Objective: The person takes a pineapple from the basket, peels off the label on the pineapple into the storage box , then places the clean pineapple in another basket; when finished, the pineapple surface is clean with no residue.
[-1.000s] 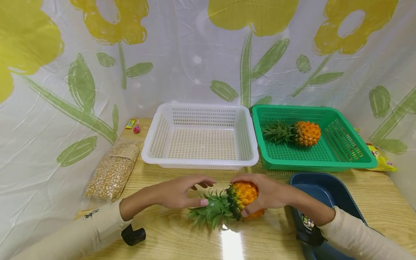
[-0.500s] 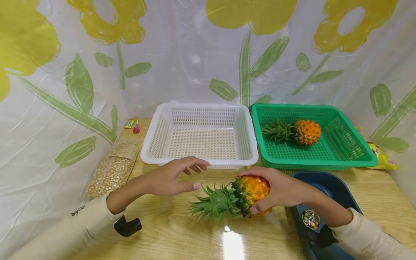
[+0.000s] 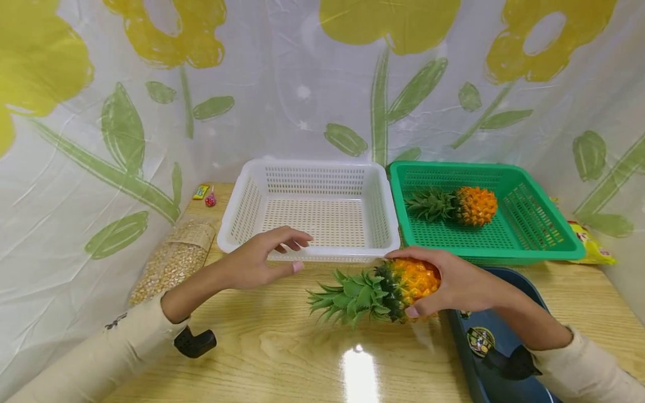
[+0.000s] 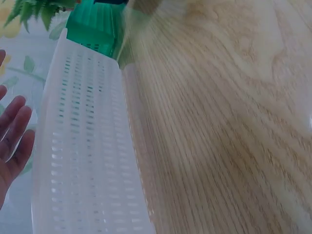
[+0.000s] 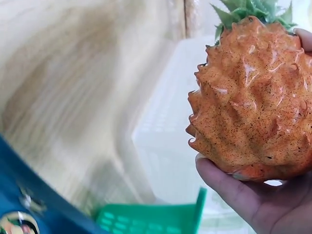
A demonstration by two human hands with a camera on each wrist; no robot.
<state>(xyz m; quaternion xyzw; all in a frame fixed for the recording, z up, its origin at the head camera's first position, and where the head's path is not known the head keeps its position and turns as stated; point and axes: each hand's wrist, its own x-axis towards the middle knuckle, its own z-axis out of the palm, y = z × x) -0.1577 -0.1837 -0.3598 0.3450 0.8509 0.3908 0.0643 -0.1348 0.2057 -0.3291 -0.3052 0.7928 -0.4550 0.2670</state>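
Note:
My right hand [image 3: 458, 282] grips an orange pineapple [image 3: 415, 280] by its body, and its green crown points left. In the right wrist view the spiky body of the pineapple [image 5: 253, 102] fills the space between thumb and fingers. The left hand [image 3: 259, 257] hovers at the front rim of the white basket [image 3: 309, 254], fingers relaxed and holding nothing. In the left wrist view those fingers [image 4: 19, 126] are spread beside the basket's wall. A second pineapple [image 3: 476, 206] lies in the green basket [image 3: 496, 254].
A dark blue bin [image 3: 468, 358] with round stickers stands at the right front, under the right forearm. To the left lie a bag of corn kernels [image 3: 173, 260], a small candy packet [image 3: 200, 192] and a lollipop [image 3: 210, 197]. A yellow snack bag [image 3: 592, 246] lies behind the green basket's right end.
The right hand has lifted the pineapple off the table and carried it right and toward the baskets. The left hand has drawn away from the crown, left and up to the white basket's rim.

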